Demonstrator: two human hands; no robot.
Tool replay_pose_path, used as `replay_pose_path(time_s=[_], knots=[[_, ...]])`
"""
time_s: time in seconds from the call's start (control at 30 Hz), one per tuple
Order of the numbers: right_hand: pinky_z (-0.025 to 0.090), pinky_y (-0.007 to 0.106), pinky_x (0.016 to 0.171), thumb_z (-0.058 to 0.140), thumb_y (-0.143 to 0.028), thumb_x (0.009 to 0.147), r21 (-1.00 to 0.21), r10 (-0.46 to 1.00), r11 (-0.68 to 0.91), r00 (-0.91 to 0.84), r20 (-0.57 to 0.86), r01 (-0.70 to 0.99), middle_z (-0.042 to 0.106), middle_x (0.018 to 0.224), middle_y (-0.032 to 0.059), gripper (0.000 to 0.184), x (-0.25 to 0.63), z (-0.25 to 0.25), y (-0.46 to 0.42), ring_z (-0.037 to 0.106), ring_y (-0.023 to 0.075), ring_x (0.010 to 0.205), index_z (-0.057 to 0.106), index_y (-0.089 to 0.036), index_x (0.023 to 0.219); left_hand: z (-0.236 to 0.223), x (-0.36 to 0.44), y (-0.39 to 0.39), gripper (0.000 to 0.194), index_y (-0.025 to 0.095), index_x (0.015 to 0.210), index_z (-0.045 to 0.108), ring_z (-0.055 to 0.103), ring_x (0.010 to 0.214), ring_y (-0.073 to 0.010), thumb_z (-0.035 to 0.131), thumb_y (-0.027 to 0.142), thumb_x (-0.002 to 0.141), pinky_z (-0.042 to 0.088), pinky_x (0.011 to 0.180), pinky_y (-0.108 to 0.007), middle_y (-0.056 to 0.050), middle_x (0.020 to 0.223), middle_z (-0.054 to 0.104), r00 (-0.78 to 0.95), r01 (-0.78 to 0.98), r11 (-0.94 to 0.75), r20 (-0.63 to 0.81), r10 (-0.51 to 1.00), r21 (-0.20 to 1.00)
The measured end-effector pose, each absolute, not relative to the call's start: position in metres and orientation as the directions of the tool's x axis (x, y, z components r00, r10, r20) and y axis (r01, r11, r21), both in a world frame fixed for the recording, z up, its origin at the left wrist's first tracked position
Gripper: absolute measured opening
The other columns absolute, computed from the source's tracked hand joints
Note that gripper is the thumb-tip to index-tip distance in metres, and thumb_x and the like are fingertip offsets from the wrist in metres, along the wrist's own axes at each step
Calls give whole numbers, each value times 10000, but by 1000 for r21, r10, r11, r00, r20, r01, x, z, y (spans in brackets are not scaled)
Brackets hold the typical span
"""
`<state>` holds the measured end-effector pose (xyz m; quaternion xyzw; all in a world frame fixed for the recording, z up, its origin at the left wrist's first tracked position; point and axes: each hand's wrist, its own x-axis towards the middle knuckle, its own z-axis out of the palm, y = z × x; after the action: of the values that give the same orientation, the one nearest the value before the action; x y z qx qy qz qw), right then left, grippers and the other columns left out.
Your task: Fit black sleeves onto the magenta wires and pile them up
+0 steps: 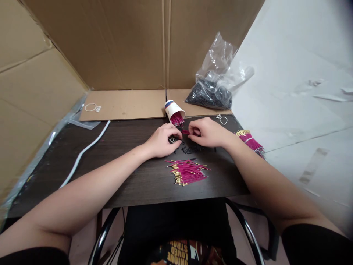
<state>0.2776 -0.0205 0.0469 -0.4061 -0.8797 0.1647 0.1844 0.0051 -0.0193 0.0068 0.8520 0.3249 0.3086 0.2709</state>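
Here: your right hand [205, 132], fingers pinching magenta wires [185, 131]; your left hand [163, 141], fingers curled, grip unclear, near short black tubes [188, 150].

We see short black sleeves [317, 243], black fabric [176, 221] over the lap and a shirt print [177, 253] in gold capitals: "UNIQUE", "LOVED".

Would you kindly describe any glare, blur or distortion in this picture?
Head view: highlights glint on the plastic bag; head view: the forearms look stretched toward the lower corners; head view: the upper-right corner turns dark and soft.
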Motion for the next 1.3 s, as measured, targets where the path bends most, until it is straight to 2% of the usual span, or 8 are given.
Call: replay_pose_path(time_s=[0.23,0.3,0.43,0.73,0.87,1.03,1.2,1.3], knots=[[338,306,650,843,-168,947,-603,609,633,-793,0,485,576,669,-64,97,265,69,-46,459,102,602,797,-192,865,9,4,-20,61,212,975,879,739,1041,-277,826,191,953,584,1016,-467,-84,1039,775,617,343,-677,387,686,651],[347,301,649,856,-144,948,-603,581,641,-814,-23,474,549,652,-69,73,256,71,-55,468,106,598,829,-198,907,9,4,-21,58,210,969,882,743,1025,-272,829,190,958,589,990,-458,-79,1019,781,617,339,-674,385,686,656],[373,298,698,836,-145,990,-594,545,646,-834,-80,480,659,745,-28,54,241,70,-65,566,129,686,857,-176,1029,8,5,-21,69,196,951,875,749,968,-243,818,164,971,589,936,-427,-67,1005,807,621,306,-682,404,671,664],[332,309,696,717,-71,984,-545,537,680,-840,-86,490,714,837,16,104,233,62,-72,535,138,725,773,-147,940,11,5,-22,80,163,933,828,713,901,-215,778,156,996,562,862,-382,-71,970,786,622,318,-651,366,692,690],[383,303,738,704,-57,979,-590,534,679,-845,-12,437,730,914,32,104,235,63,-70,574,149,783,735,-148,941,13,6,-21,94,160,939,809,695,883,-201,759,183,1016,545,839,-361,-77,990,786,580,309,-603,357,732,736],[473,319,838,644,-103,1042,-658,533,693,-824,193,294,733,983,60,104,241,71,-66,618,176,873,678,-167,967,11,6,-19,83,158,971,814,682,860,-199,731,167,975,510,810,-349,-68,982,814,549,325,-524,294,782,787],[408,283,648,662,-215,1083,-699,641,625,-739,206,348,675,802,-17,88,254,76,-59,514,110,636,690,-175,1010,11,7,-19,141,161,986,802,672,824,-202,739,284,1012,495,791,-351,-57,922,813,523,311,-439,234,819,843],[393,278,602,690,-228,1026,-690,723,598,-646,245,408,659,764,-22,87,261,74,-52,502,103,616,713,-173,963,13,7,-20,142,166,978,770,719,858,-209,734,295,1025,515,817,-357,-65,929,829,514,274,-403,221,829,873]])
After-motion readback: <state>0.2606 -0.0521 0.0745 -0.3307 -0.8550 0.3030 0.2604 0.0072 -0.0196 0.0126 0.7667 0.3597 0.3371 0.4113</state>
